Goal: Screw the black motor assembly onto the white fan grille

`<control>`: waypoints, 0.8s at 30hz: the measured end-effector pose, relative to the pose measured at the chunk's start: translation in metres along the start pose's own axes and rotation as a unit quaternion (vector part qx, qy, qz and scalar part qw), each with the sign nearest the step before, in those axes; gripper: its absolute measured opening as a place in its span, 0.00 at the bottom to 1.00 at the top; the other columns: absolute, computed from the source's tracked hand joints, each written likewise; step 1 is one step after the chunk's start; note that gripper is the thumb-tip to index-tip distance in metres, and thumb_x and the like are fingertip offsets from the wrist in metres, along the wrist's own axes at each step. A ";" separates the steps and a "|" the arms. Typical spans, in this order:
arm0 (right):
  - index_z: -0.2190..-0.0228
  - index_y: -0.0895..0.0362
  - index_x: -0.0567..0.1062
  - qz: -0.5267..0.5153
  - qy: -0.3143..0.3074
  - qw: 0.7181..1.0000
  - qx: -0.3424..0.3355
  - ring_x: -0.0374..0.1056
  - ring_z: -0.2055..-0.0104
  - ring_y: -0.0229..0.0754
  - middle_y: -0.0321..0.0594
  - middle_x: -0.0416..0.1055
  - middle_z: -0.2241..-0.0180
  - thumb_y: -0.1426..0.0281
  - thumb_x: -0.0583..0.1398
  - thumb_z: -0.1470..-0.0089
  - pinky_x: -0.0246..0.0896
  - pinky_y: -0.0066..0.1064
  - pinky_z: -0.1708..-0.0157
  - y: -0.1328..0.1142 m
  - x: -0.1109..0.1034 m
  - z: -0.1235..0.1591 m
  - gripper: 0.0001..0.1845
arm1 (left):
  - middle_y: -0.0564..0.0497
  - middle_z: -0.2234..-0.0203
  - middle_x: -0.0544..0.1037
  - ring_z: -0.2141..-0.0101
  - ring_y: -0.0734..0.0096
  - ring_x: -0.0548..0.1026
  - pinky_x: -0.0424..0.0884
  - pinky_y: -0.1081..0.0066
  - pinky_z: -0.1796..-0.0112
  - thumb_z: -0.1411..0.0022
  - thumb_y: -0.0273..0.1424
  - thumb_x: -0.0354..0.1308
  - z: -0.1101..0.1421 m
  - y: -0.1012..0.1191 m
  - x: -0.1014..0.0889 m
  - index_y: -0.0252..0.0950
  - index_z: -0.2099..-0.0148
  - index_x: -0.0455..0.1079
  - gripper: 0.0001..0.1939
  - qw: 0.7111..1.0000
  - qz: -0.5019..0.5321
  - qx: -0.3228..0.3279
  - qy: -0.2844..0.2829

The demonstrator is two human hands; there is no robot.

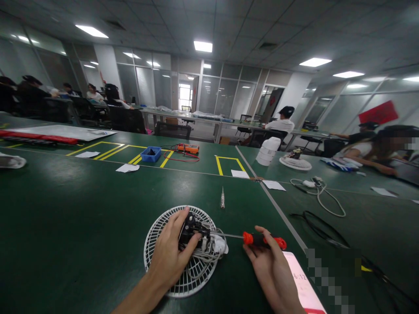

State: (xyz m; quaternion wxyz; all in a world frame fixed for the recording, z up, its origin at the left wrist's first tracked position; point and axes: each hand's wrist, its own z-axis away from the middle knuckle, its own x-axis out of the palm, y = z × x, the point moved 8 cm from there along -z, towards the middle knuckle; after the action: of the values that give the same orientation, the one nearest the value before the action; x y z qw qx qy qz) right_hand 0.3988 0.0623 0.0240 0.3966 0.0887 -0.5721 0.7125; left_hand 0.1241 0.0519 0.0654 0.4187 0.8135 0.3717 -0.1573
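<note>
A white round fan grille (156, 230) lies flat on the green table (81, 209) close in front of me. On its middle sits a small black motor part (190, 227) with white cable (218, 248) bundled beside it. My left hand (170, 255) rests on the grille and grips the black part between thumb and fingers. My right hand (271, 268) holds a screwdriver with a red and black handle (262, 239); its thin shaft (225, 235) runs left into the black part.
A small silver tool (222, 198) lies beyond the grille. A white cable (322, 192) and black cables (321, 229) lie to the right. Farther off are a blue bin (151, 154), an orange meter (188, 148), a second fan grille (296, 163) and a white cylinder (268, 150). People sit at the right and at far tables.
</note>
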 end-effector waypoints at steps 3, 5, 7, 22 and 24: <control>0.61 0.56 0.78 0.035 0.021 0.999 0.000 0.73 0.70 0.40 0.38 0.77 0.67 0.63 0.77 0.66 0.72 0.27 0.74 0.001 -0.003 -0.001 0.28 | 0.45 0.37 0.67 0.40 0.55 0.71 0.73 0.52 0.44 0.32 0.40 0.57 0.001 -0.002 0.002 0.49 0.29 0.50 0.34 1.000 0.005 -0.002 -0.006; 0.60 0.56 0.78 0.025 0.018 0.999 -0.010 0.74 0.71 0.40 0.37 0.78 0.67 0.65 0.79 0.70 0.74 0.28 0.72 0.000 -0.002 0.000 0.32 | 0.44 0.37 0.68 0.41 0.55 0.72 0.74 0.52 0.44 0.32 0.40 0.58 0.002 -0.004 0.003 0.49 0.28 0.47 0.36 1.000 0.008 -0.005 -0.001; 0.60 0.56 0.78 0.006 0.011 1.000 -0.027 0.76 0.67 0.41 0.35 0.78 0.67 0.68 0.79 0.71 0.76 0.30 0.66 -0.003 0.000 0.001 0.32 | 0.43 0.39 0.69 0.42 0.55 0.73 0.74 0.50 0.45 0.33 0.41 0.58 0.004 -0.007 0.002 0.48 0.27 0.45 0.38 1.000 0.011 -0.010 0.011; 0.67 0.56 0.71 0.086 0.033 0.989 -0.118 0.76 0.72 0.42 0.31 0.76 0.74 0.60 0.80 0.72 0.75 0.30 0.71 -0.012 0.002 0.012 0.33 | 0.40 0.43 0.73 0.44 0.55 0.75 0.73 0.47 0.45 0.35 0.43 0.61 0.006 -0.009 0.002 0.44 0.26 0.32 0.48 0.999 0.043 -0.014 0.027; 0.68 0.56 0.70 0.089 0.027 0.988 -0.120 0.76 0.72 0.42 0.32 0.77 0.74 0.59 0.80 0.72 0.75 0.31 0.71 -0.012 0.004 0.012 0.33 | 0.40 0.44 0.74 0.45 0.55 0.76 0.73 0.48 0.46 0.35 0.44 0.61 0.005 -0.009 0.001 0.43 0.26 0.27 0.52 0.998 0.042 -0.018 0.030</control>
State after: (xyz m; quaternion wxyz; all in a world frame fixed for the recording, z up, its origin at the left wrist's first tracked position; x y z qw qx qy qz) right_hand 0.4000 0.0537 0.0391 0.3545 -0.0296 -0.6483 0.6732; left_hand 0.1185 0.0514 0.0564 0.4286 0.8250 0.3519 -0.1085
